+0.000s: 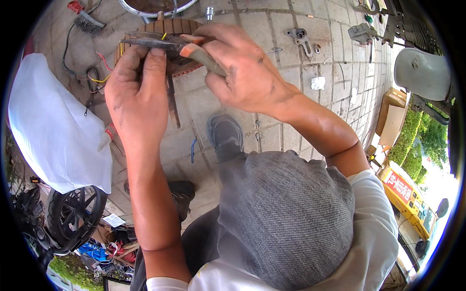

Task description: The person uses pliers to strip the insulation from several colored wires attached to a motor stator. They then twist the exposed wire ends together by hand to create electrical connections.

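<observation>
My right hand point(247, 72) is wrapped round a hand tool with long dark jaws point(153, 43) and worn orange and olive grips point(201, 57); it looks like scissors or long-nose pliers. The jaws point left and stand slightly apart. Just under them my left hand point(138, 85) is closed, thumb and forefinger pinched together; what lies between them is hidden. Behind the fingers is a round part with a brown slotted rim point(179, 25), like a motor stator. A short yellow piece point(164, 36) shows by the jaws. Below the round part, a dark flat bar point(173, 104) slants down.
Paving slabs carry a red-handled brush point(85, 19), coloured wires point(99, 77), a metal bracket point(300, 40), a crumpled white scrap point(318, 83) and a blue strip point(193, 150). A white sheet point(58, 126) and a black wheel point(75, 218) stand at left. Cardboard point(391, 116) lies at right.
</observation>
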`<state>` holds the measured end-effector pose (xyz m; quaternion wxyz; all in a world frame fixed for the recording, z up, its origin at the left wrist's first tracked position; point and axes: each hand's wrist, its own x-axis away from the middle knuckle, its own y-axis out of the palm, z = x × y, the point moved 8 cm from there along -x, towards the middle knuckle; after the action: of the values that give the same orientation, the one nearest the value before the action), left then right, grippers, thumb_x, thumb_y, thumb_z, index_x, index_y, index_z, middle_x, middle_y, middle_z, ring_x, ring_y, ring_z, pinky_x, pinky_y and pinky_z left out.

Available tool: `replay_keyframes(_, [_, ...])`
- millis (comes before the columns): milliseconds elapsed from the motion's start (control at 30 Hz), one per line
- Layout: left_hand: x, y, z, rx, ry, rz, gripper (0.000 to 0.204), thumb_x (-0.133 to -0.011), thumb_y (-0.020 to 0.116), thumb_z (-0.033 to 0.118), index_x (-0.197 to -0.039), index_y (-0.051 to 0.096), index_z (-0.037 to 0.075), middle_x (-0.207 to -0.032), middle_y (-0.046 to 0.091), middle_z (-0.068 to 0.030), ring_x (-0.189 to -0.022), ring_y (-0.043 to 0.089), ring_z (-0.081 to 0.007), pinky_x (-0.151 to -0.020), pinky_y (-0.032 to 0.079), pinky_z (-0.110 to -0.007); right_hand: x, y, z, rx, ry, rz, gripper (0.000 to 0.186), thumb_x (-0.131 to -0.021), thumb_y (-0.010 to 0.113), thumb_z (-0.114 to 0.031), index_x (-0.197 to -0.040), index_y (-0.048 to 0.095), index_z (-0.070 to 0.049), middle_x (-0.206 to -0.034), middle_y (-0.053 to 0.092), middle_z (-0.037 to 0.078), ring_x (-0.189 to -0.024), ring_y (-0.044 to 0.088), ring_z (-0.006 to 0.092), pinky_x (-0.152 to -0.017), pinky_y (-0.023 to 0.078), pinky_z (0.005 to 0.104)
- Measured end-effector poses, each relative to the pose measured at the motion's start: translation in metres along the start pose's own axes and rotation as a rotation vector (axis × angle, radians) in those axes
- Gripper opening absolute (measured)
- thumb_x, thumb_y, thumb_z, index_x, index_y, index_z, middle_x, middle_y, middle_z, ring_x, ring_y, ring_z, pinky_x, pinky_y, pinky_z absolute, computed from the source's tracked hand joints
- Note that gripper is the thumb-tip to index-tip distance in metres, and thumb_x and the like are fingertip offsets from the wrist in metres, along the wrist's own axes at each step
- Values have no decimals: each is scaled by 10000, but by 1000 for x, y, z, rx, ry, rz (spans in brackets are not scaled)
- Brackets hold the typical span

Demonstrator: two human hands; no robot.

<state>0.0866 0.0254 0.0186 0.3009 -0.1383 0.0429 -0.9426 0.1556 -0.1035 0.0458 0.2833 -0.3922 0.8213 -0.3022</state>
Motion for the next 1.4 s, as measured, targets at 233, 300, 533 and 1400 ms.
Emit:
replay_keyframes(233, [-2, 2, 0, 71, 48, 21, 143, -925, 553, 109, -897, 638, -2, -717, 583, 13, -597, 439, -37, -523, 334, -194, 1, 4, 4, -75, 90, -25, 382, -695, 615, -25, -1075, 646, -29, -1048, 574, 161, -1018, 547, 320, -903, 462, 370])
replay_keyframes(300, [-2, 3, 2, 69, 46, 20, 144, -926, 548, 108, -899, 639, 0, -715, 579, 14, -599, 440, -36, -524, 334, -194, 1, 5, 4, -64, 85, -19, 390, -690, 621, -25, -1079, 643, -24, -1031, 568, 164, -1001, 557, 321, -885, 473, 367])
replay_keyframes(533, [-2, 5, 3, 74, 52, -2, 141, -920, 555, 117, -956, 627, 2, -779, 584, 11, -650, 452, -33, -559, 338, -187, 1, 4, 2, -26, 76, -24, 373, -703, 626, -34, -1075, 647, -18, -1054, 560, 174, -969, 578, 308, -832, 493, 367])
replay_keyframes(1400, [27, -68, 5, 391, 275, -149, 251, -924, 482, 132, -1041, 560, -76, -718, 493, -22, -635, 401, -71, -573, 316, -218, 119, 12, 98, -1283, 1131, 178, 390, -758, 480, -77, -1129, 540, 24, -1099, 569, 179, -926, 584, 284, -822, 498, 455])
